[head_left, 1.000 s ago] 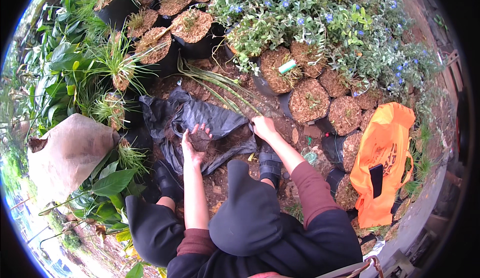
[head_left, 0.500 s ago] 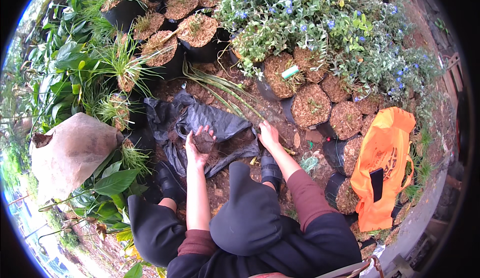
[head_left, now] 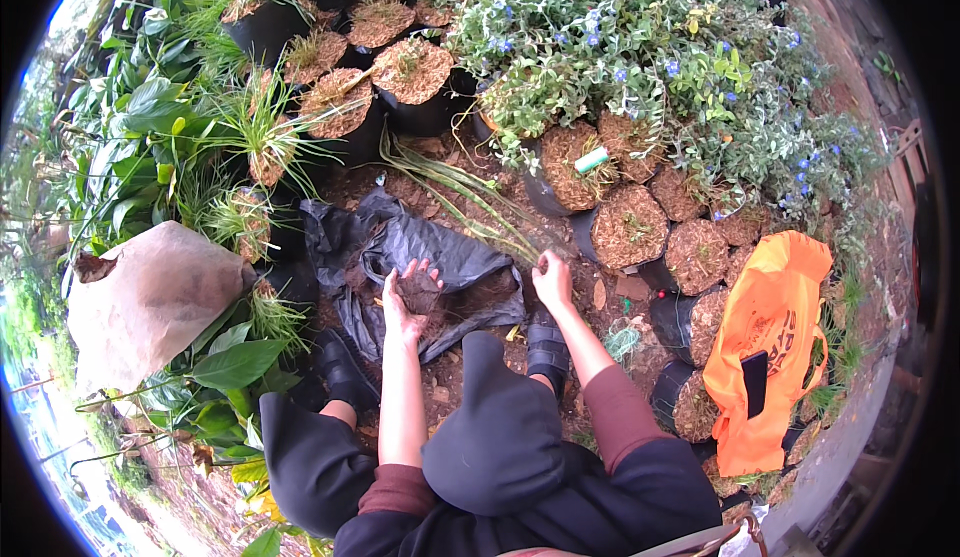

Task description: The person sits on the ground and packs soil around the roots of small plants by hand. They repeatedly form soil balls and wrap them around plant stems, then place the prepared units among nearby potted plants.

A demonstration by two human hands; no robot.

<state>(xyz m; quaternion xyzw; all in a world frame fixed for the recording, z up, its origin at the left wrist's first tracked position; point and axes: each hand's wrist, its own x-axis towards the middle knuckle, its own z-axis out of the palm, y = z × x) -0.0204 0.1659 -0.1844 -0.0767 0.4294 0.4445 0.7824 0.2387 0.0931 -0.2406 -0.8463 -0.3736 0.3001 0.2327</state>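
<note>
Crouching over a crumpled black plastic bag (head_left: 410,257) on the dirt, the person is cupping a clump of dark soil (head_left: 420,292) in the left hand (head_left: 405,302), fingers spread and curled upward. The right hand (head_left: 552,279) is resting just beside the bag's right edge, fingers seemingly closed on long grass leaves (head_left: 470,192), though it's hard to tell. An orange bag (head_left: 775,337) is lying well apart, right.

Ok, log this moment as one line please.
left hand: cupped, palm up, holding soil | right hand: at long grass leaves | under hands: black plastic sheet | right: orange bag
</note>
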